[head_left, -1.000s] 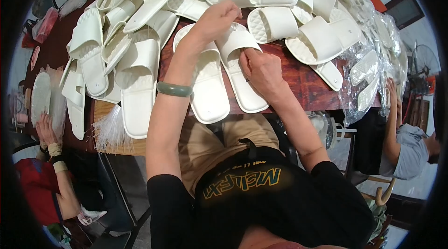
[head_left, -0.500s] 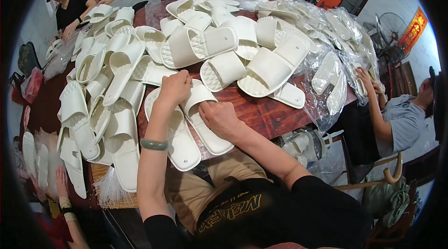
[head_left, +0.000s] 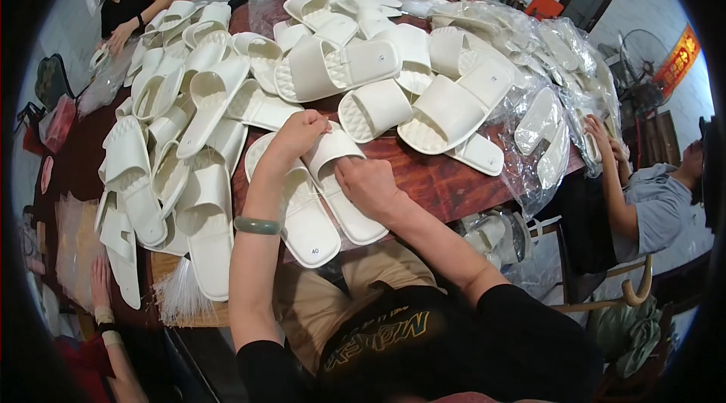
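Note:
In front of me, a pair of white open-toed slippers lies side by side at the table edge: the left slipper [head_left: 311, 233] and the right slipper [head_left: 354, 214], heels toward me. My left hand [head_left: 301, 134] is closed in a pinch above their straps, near the toe ends. Curled in at the strap opening of the right slipper, my right hand [head_left: 370, 187] is closed, its fingertips partly hidden. What either pinch holds is too small to see. A green bangle [head_left: 257, 225] circles my left wrist.
White slippers [head_left: 336, 66] are heaped across the dark red table [head_left: 431, 184]. A bundle of thin clear strands [head_left: 181, 293] hangs at the near left edge. Bagged slippers [head_left: 544, 48] lie at the right. Several co-workers sit around, one hand [head_left: 100, 282] at lower left.
The view has shifted slightly, so the table appears further right. My hands stay at the same slipper pair. At lower left, the slippers by the clear plastic sheets have moved away.

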The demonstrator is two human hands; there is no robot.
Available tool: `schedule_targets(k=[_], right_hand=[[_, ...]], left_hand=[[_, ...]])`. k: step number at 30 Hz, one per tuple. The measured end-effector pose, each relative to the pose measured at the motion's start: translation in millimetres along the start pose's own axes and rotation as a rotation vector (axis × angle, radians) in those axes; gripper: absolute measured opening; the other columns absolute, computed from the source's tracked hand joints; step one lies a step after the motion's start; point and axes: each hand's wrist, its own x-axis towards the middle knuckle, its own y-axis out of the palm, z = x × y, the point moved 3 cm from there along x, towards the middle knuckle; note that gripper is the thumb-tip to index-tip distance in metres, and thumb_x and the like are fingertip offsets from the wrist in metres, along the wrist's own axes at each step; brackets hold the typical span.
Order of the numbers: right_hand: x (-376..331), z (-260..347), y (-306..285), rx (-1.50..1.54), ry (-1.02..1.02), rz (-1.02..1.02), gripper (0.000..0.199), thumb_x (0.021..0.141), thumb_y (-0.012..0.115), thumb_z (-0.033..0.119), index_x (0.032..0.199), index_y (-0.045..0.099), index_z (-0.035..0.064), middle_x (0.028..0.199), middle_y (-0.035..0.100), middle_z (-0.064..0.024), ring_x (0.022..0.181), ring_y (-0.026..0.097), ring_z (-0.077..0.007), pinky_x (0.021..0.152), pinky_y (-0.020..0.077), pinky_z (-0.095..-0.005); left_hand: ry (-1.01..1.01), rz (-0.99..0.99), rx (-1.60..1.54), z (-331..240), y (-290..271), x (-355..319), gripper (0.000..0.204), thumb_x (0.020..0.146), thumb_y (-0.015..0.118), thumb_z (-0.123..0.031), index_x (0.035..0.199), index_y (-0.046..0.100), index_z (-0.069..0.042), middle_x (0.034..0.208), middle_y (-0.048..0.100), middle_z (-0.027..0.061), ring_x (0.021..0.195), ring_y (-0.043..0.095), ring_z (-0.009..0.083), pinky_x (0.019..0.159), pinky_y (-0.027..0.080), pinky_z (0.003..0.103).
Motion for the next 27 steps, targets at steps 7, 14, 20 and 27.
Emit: schedule_targets(k=[7,14,20,27], right_hand=[[1,-4,4,-0.079,0.005,-0.066,0.017,0.084,0.054,0.017,0.072,0.051,0.0053,0.057,0.058,-0.0101,0.048,0.06,-0.0252,0.042,0.0466,-0.0368],[6,-2,-1,-0.023,0.022,-0.088,0.015,0.084,0.055,0.015,0.073,0.051,0.0056,0.057,0.058,-0.0105,0.047,0.059,-0.0268,0.044,0.0464,-0.037],[1,-3,-4,-0.017,0.081,-0.1,0.016,0.083,0.058,0.016,0.07,0.053,0.0067,0.056,0.056,-0.0099,0.047,0.057,-0.0273,0.044,0.0437,-0.0378],[-3,-2,-6,-0.035,0.094,-0.137,0.019,0.083,0.058,0.017,0.067,0.053,0.0073,0.052,0.054,-0.0092,0.044,0.055,-0.0261,0.042,0.0423,-0.0371]], left_hand=[[0.154,-0.214,-0.094,13,-11,10,0.027,0.092,0.048,-0.022,0.085,0.06,0.001,0.078,0.065,0.0067,0.069,0.057,0.0127,0.066,0.045,0.025],[0.111,-0.338,-0.037,18,-15,12,0.024,0.091,0.046,-0.016,0.088,0.059,0.003,0.08,0.065,0.0104,0.074,0.059,0.0145,0.066,0.046,0.027],[0.194,-0.584,0.013,10,-21,-3,0.022,0.088,0.049,-0.017,0.09,0.062,0.0,0.078,0.065,0.0054,0.065,0.051,0.0095,0.06,0.041,0.025],[0.141,-0.541,-0.07,13,-24,-9,0.023,0.089,0.048,-0.018,0.092,0.062,0.0,0.076,0.064,0.0051,0.061,0.045,0.0079,0.058,0.038,0.024]])
